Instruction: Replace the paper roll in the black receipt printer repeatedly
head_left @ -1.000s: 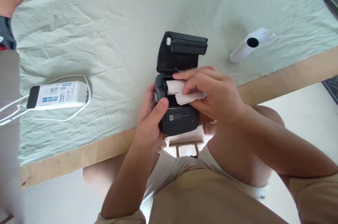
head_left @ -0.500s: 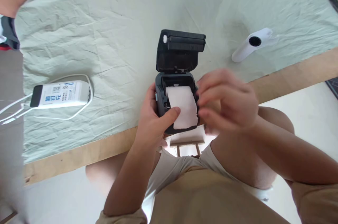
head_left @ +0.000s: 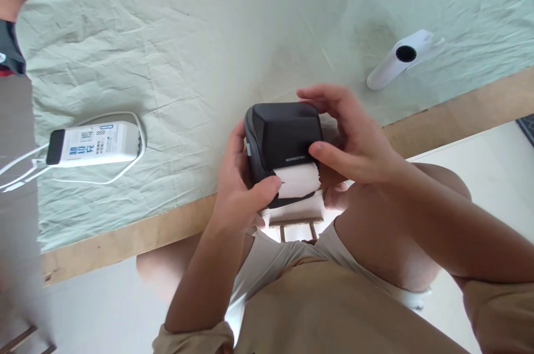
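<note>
A small black label printer [head_left: 283, 137] sits at the table's near edge with its lid down. A white paper strip [head_left: 297, 180] sticks out from under the lid toward me. My left hand [head_left: 240, 193] grips the printer's left side, thumb pressed on the paper's left end. My right hand [head_left: 354, 134] wraps the lid's right side, fingers over its far edge and thumb on its front.
A white power bank [head_left: 94, 145] with a looped white cable lies at left on the pale green cloth [head_left: 187, 48]. A white paper roll [head_left: 396, 59] lies at far right. The bare wooden table edge [head_left: 125, 240] runs along the front. Another person's arm shows at top left.
The printer lid, upright before, has swung down shut over the paper roll. My right hand moved from the paper to the lid. The left thumb keeps the paper end pinned.
</note>
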{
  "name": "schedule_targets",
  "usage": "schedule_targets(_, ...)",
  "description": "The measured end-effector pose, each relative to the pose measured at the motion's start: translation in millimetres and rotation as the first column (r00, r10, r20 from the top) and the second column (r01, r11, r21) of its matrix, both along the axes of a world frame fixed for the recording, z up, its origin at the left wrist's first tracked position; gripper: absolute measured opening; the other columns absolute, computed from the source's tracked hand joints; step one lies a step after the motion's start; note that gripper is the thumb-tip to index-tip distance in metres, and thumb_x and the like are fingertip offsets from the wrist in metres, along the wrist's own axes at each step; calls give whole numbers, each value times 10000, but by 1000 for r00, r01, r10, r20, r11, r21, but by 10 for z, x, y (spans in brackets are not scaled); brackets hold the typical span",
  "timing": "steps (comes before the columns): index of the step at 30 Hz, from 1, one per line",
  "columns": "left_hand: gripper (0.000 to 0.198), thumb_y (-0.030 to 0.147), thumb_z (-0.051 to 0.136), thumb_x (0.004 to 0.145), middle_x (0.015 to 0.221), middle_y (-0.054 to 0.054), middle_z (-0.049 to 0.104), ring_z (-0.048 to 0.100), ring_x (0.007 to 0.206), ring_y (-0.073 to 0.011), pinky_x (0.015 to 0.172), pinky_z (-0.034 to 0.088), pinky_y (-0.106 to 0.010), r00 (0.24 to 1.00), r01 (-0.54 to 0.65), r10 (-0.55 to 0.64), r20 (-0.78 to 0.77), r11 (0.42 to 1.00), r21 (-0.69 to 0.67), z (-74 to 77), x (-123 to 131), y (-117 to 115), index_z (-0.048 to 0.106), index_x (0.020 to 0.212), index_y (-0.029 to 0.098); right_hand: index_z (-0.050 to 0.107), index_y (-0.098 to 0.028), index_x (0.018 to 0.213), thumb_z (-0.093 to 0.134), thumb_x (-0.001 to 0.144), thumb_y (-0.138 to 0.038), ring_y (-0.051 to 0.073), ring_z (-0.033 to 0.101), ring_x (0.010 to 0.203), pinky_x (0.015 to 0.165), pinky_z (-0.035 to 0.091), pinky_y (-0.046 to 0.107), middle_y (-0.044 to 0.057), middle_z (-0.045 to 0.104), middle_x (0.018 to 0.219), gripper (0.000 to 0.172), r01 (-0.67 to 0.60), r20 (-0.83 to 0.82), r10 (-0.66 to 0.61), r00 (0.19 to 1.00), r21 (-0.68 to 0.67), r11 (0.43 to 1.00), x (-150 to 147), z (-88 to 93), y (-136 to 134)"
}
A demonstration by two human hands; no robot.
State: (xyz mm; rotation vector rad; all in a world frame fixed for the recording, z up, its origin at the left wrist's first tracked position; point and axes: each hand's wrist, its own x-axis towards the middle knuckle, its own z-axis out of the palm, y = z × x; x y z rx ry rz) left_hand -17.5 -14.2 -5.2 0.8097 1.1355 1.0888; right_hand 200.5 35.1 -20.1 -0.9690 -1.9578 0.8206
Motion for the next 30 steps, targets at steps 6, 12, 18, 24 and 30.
schedule_targets(6, 521, 450, 918, 802, 1030, -76, 801, 804, 885, -315, 631, 645, -353, 998, -49, 55, 41, 991, -127, 95, 83, 12, 697, 1232, 259, 467, -306, 1565, 710, 960, -483, 277, 772, 1155, 943, 665, 445, 105, 687, 1489, 676, -81, -17, 79, 997, -196, 977, -24, -49, 15)
schedule_targets(12, 434, 319, 928, 742, 815, -18, 738, 737, 713, -242, 569, 576, -319, 991, -75, 86, 103, 992, -106, 128, 96, 81, 727, 1118, 235, 487, -311, 1590, 737, 948, -483, 262, 767, 1156, 954, 648, 415, 101, 706, 1457, 710, -49, -10, 48, 999, -190, 981, -58, -84, 27)
schedule_targets(18, 231, 426, 825, 855, 917, -40, 803, 768, 860, -229, 643, 622, -286, 951, -179, 200, 236, 978, -106, 70, 123, 100, 774, 920, 210, 609, -262, 1434, 695, 977, -484, 220, 720, 1062, 881, 637, 363, 102, 699, 1306, 515, 89, -30, -90, 995, -30, 996, -43, -97, 15)
schedule_targets(24, 159, 351, 851, 854, 864, -21, 798, 772, 899, -220, 670, 616, -271, 938, -252, 265, 223, 964, -87, 53, 156, 118, 773, 839, 214, 568, -308, 1428, 711, 956, -402, 184, 626, 763, 672, 588, 342, 3, 597, 886, 502, 13, -45, -15, 999, -38, 999, -20, -114, -21)
schedule_targets(30, 213, 394, 873, 836, 950, -29, 822, 790, 958, -264, 708, 639, -322, 949, -235, 246, 197, 969, -80, 70, 157, 113, 743, 818, 226, 559, -331, 1458, 798, 900, -488, 189, 659, 716, 554, 545, 329, 1, 676, 860, 628, 9, -50, -14, 999, -85, 996, -15, -17, -51)
